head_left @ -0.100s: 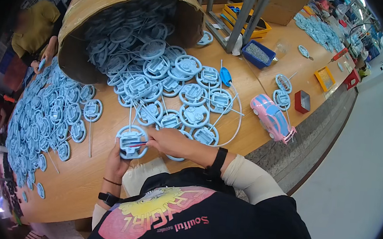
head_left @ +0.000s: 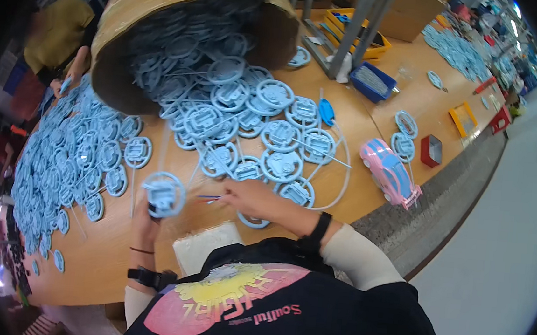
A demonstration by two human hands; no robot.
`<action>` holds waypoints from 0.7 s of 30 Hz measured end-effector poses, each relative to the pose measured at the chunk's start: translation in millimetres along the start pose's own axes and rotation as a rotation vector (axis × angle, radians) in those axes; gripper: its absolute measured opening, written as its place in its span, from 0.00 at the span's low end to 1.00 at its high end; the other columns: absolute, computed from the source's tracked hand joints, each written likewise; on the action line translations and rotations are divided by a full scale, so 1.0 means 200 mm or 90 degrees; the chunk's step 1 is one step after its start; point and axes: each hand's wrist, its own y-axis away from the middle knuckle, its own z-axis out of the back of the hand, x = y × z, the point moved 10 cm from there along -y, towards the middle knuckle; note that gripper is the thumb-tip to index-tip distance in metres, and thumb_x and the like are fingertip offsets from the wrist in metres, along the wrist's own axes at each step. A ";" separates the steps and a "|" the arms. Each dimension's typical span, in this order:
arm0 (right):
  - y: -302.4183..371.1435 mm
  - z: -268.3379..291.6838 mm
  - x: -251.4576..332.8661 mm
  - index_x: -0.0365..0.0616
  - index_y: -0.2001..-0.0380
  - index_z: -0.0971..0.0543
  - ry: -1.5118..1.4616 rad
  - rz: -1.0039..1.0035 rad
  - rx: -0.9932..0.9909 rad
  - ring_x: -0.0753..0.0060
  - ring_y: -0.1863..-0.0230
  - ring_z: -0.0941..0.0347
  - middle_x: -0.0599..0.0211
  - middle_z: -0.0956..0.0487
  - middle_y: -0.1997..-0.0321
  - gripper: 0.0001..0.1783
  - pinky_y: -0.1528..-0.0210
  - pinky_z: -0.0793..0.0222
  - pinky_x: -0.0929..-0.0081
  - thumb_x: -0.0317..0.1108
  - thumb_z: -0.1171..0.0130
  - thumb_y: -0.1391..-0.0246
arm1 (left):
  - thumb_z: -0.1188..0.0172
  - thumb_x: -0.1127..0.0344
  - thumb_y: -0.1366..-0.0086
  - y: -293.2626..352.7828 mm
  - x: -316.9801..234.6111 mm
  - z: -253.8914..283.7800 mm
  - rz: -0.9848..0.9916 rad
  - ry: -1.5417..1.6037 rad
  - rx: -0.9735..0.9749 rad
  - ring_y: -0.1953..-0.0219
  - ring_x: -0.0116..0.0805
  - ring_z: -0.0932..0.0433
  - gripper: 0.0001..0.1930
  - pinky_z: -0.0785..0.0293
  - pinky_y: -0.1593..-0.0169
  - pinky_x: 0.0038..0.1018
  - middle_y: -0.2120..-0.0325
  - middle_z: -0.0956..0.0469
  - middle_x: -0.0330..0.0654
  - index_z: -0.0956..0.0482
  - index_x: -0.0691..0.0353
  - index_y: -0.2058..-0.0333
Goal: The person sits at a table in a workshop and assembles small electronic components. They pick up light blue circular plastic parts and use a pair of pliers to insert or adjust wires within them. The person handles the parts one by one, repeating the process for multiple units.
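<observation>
A light blue toy steering wheel with a thin pale strand running up from it is gripped by my left hand, whose fingers are mostly behind the wheel. To its right, my right hand pinches some thin red and blue stick-like pieces; motion blur hides their exact kind. Their tips point toward the wheel, apart from it. Just beyond my hands, several similar wheels lie on the table, spilling out of a tipped cardboard box.
A large heap of the blue wheels covers the table's left. A pink toy car, a red tray, a blue bin and a yellow tray stand rightward. A white pad lies before me. Another person works at far left.
My left hand has drawn the wheel left, away from the thin pieces in my right hand. The wheel and pieces, close together before, are now apart. The view has shifted slightly.
</observation>
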 end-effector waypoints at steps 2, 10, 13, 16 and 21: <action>0.01 0.06 -0.10 0.46 0.68 0.29 -0.013 -0.039 -0.043 0.52 0.72 0.27 0.56 0.25 0.77 0.13 0.70 0.36 0.59 0.44 0.49 0.49 | 0.58 0.54 0.34 -0.07 -0.37 0.13 -0.159 0.072 -0.037 0.48 0.39 0.33 0.24 0.36 0.45 0.36 0.49 0.33 0.44 0.39 0.65 0.47; -0.04 0.29 -0.28 0.43 0.71 0.28 -0.032 -0.115 -0.147 0.55 0.75 0.29 0.58 0.25 0.80 0.13 0.73 0.37 0.61 0.43 0.48 0.48 | 0.55 0.56 0.35 -0.24 -0.36 -0.26 0.009 -0.118 0.176 0.49 0.41 0.31 0.21 0.35 0.45 0.32 0.53 0.29 0.51 0.33 0.67 0.51; -0.02 0.29 -0.31 0.43 0.72 0.28 -0.029 -0.143 -0.159 0.56 0.76 0.29 0.58 0.26 0.81 0.13 0.74 0.38 0.62 0.43 0.48 0.48 | 0.48 0.56 0.40 -0.20 0.17 -0.38 0.311 -0.418 0.157 0.64 0.40 0.23 0.20 0.23 0.64 0.30 0.63 0.25 0.51 0.29 0.68 0.57; 0.00 0.25 -0.34 0.43 0.72 0.28 -0.041 -0.134 -0.166 0.57 0.77 0.30 0.59 0.27 0.82 0.13 0.74 0.38 0.63 0.43 0.48 0.48 | 0.45 0.61 0.41 -0.27 0.35 -0.35 0.211 -0.444 -0.018 0.69 0.34 0.24 0.22 0.23 0.68 0.26 0.67 0.26 0.47 0.34 0.71 0.53; 0.03 0.26 -0.33 0.42 0.72 0.29 -0.083 -0.139 -0.169 0.59 0.77 0.30 0.60 0.27 0.82 0.14 0.75 0.38 0.65 0.43 0.47 0.49 | 0.47 0.67 0.41 -0.39 0.42 -0.31 0.096 -0.291 -0.148 0.68 0.34 0.24 0.22 0.22 0.68 0.27 0.65 0.27 0.48 0.39 0.72 0.51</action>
